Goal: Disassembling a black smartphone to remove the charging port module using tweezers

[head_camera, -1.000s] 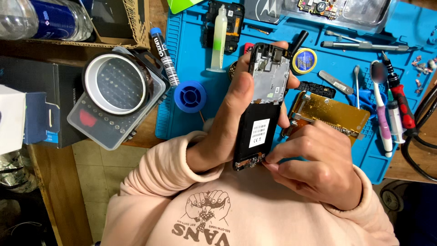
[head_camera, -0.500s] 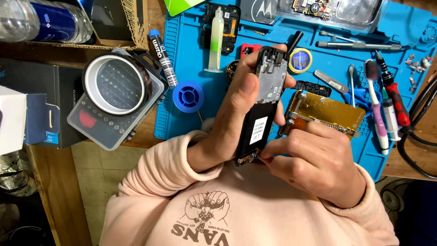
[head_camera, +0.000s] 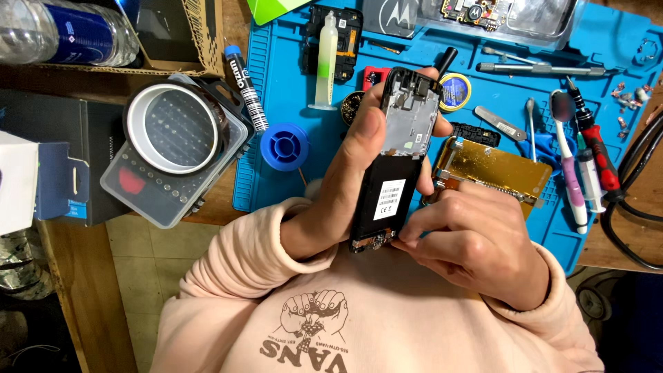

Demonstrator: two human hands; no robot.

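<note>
My left hand (head_camera: 345,183) holds an opened phone (head_camera: 397,159) upright in front of my chest, thumb along its left edge and fingers behind it. The phone's back cover is off: a grey metal frame shows at the top and a black battery with a white label below. My right hand (head_camera: 469,242) pinches at the phone's bottom edge, fingertips on the small connector parts there. Whether it holds a tool I cannot tell. Both sleeves are pale pink.
A blue repair mat (head_camera: 304,90) covers the bench, with a gold metal plate (head_camera: 494,169), a syringe of paste (head_camera: 326,59), a blue solder spool (head_camera: 284,146), screwdrivers and a brush (head_camera: 570,159) at right, a clear screw box (head_camera: 173,152) at left, and black cables (head_camera: 635,200).
The phone and both hands have shifted slightly; my right hand has moved closer in under the phone's bottom edge.
</note>
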